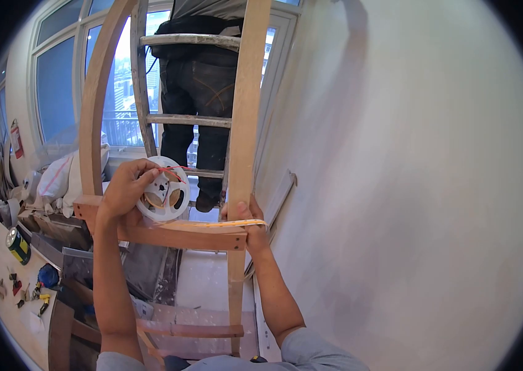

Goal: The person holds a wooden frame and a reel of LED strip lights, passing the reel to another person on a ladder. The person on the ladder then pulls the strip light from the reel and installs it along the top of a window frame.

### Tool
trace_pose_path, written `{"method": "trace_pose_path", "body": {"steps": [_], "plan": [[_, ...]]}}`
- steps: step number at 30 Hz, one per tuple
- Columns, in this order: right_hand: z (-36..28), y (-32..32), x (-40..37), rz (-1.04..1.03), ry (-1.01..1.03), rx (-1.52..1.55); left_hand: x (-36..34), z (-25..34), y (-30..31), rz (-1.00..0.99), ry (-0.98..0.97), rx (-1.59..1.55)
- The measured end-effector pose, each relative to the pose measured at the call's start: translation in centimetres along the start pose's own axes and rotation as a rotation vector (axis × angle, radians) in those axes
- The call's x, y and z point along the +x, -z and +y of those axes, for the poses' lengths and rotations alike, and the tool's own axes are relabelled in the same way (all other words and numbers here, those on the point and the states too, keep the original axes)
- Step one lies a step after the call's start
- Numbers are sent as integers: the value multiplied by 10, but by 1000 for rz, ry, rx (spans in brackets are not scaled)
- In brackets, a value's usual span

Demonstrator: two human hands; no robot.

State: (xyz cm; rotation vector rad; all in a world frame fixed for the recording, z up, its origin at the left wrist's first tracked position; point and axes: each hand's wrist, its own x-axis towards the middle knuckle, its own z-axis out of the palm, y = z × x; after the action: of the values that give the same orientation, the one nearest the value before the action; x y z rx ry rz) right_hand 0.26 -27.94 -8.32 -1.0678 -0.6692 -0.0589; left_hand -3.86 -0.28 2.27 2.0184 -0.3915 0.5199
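Note:
My left hand (pixel 128 185) is closed at the upper left rim of a white plastic reel (pixel 182 201), its fingertips by thin red wires (pixel 175 168). A yellow-white LED strip (pixel 227 224) runs right from the reel along a wooden ladder rung (pixel 168 237). My right hand (pixel 254 224) is wrapped round the right wooden ladder rail (pixel 242 123), thumb in front and fingertips showing at its left side. The strip's right end passes over this hand and bends there. The reel's lower edge overlaps the rung in this view.
Beyond the wooden frame, a person (pixel 196 93) stands on another ladder (pixel 190 120) before tall windows. A plain wall (pixel 422 185) fills the right side. At left a workbench (pixel 2 247) carries a can (pixel 18 246), a blue round object (pixel 48 276) and small tools. White sacks (pixel 56 177) lie behind.

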Motion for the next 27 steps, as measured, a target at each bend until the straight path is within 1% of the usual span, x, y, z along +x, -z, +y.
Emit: {"method": "trace_pose_path", "body": {"steps": [7, 13, 18, 27], "plan": [[10, 6, 2, 10, 32, -40, 1, -5, -1, -5, 11, -91], [9, 5, 3, 23, 39, -64, -1, -1, 1, -7, 1, 11], [9, 5, 2, 18, 24, -2, -1, -2, 1, -10, 0, 17], [3, 1, 1, 45, -4, -37, -1, 0, 1, 6, 12, 5]]}}
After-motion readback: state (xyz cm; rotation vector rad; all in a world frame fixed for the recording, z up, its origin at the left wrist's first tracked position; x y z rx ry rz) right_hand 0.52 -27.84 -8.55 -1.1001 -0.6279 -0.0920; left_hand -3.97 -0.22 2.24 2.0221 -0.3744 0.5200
